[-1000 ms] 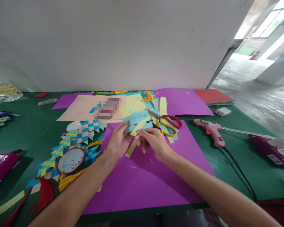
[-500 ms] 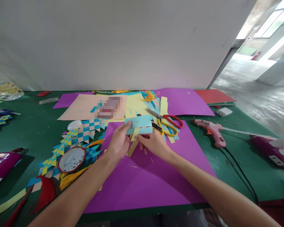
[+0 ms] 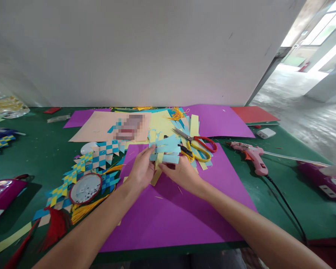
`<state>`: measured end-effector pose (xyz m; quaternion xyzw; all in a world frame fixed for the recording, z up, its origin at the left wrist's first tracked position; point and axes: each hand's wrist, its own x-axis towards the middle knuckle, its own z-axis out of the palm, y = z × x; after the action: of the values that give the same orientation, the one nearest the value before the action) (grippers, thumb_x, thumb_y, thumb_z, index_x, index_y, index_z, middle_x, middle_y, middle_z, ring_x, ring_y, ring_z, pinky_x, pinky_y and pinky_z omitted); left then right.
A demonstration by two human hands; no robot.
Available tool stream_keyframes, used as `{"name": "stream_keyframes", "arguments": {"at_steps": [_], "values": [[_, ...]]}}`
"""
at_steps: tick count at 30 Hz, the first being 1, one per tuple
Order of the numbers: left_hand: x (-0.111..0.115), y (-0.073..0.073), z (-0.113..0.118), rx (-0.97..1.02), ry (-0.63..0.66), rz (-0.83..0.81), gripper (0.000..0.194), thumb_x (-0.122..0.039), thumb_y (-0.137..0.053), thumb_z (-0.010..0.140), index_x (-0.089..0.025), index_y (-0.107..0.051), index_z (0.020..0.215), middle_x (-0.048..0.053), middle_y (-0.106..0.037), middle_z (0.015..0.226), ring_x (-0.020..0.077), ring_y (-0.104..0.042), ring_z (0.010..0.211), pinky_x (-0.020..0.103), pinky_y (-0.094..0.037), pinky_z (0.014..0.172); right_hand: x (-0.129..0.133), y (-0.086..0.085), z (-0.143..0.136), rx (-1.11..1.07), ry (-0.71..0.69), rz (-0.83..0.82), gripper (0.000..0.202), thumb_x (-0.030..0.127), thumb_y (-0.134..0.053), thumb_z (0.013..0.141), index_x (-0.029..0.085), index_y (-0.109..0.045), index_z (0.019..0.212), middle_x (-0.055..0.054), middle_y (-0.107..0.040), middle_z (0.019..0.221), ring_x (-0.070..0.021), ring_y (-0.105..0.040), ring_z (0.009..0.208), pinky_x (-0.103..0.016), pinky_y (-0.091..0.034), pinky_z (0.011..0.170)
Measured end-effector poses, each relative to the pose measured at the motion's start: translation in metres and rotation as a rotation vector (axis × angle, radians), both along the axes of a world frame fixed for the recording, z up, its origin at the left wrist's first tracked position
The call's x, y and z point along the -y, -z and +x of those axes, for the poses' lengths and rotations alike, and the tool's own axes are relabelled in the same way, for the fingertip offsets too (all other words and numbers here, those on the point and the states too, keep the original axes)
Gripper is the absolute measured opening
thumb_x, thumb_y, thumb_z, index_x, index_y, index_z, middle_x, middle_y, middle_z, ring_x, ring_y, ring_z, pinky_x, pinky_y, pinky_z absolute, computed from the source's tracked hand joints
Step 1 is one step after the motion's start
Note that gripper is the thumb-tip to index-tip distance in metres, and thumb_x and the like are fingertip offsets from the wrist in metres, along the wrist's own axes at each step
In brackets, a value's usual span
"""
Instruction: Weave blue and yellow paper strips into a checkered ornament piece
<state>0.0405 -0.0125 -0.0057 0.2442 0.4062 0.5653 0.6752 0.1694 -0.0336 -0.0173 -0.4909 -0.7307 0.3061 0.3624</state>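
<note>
A light blue paper (image 3: 168, 144) with slits across it is held up over the purple sheet (image 3: 168, 224). My left hand (image 3: 142, 168) pinches its left edge, thumb in front. Under the lower right part, my right hand (image 3: 182, 173) has its thumb at the bottom edge and its other fingers mostly hidden behind. A pale yellow strip (image 3: 159, 160) runs through the slits, passing over one blue band and under others. Beneath the hands another yellow strip (image 3: 156, 177) lies on the purple sheet. Behind my right hand rest red-handled scissors (image 3: 204, 142) and yellow-handled scissors (image 3: 200, 152).
To the left lie woven paper fish (image 3: 102, 155), a round dish of small bits (image 3: 86, 188) and a red tassel (image 3: 56, 226). A pink glue gun (image 3: 249, 153) with a black cord lies at right. Paper sheets (image 3: 221, 119) line the white wall (image 3: 145, 52).
The slit bands of the light blue paper have spread apart, showing more gaps around the yellow strip. My right thumb has shifted slightly down and left; my left hand keeps its grip.
</note>
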Motion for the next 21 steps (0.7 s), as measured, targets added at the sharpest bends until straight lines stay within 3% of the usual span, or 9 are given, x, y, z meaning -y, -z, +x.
{"name": "stream_keyframes", "arguments": {"at_steps": [4,11,15,21], "values": [[-0.001,0.001,0.0,0.0,-0.013,-0.013,0.017,-0.013,-0.059,0.085,-0.009,-0.069,0.098,0.009,-0.075,0.09,0.02,-0.071,0.086,0.027,-0.057,0.077,0.0,0.003,0.0,0.036,-0.017,0.03,0.012,0.02,-0.054,0.082,0.02,-0.066,0.08,0.0,-0.068,0.074,-0.0125,-0.055,0.063,-0.024,-0.038,0.061],[0.0,0.001,0.0,-0.019,-0.025,-0.053,0.01,-0.012,-0.059,0.083,-0.01,-0.067,0.087,0.007,-0.075,0.079,0.018,-0.071,0.076,0.026,-0.057,0.072,0.0,0.003,0.002,0.097,-0.067,0.086,0.023,0.019,-0.054,0.08,0.019,-0.057,0.057,0.002,-0.053,0.056,-0.0103,-0.04,0.053,-0.025,-0.028,0.054],[0.0,0.001,0.0,-0.025,-0.014,-0.058,0.007,-0.01,-0.061,0.08,-0.011,-0.066,0.084,0.006,-0.074,0.078,0.0176,-0.071,0.076,0.024,-0.056,0.07,0.001,-0.004,0.002,0.045,-0.046,0.012,0.025,0.017,-0.055,0.077,0.018,-0.05,0.052,0.004,-0.048,0.051,-0.0092,-0.037,0.05,-0.025,-0.028,0.052],[0.003,-0.005,-0.001,-0.038,0.048,-0.043,0.009,-0.016,-0.066,0.078,-0.013,-0.067,0.086,0.006,-0.074,0.074,0.0215,-0.072,0.074,0.026,-0.056,0.063,-0.001,-0.007,0.003,-0.117,-0.059,-0.242,0.026,0.022,-0.049,0.084,0.018,-0.051,0.058,0.004,-0.054,0.048,-0.0073,-0.048,0.037,-0.02,-0.037,0.042]]}}
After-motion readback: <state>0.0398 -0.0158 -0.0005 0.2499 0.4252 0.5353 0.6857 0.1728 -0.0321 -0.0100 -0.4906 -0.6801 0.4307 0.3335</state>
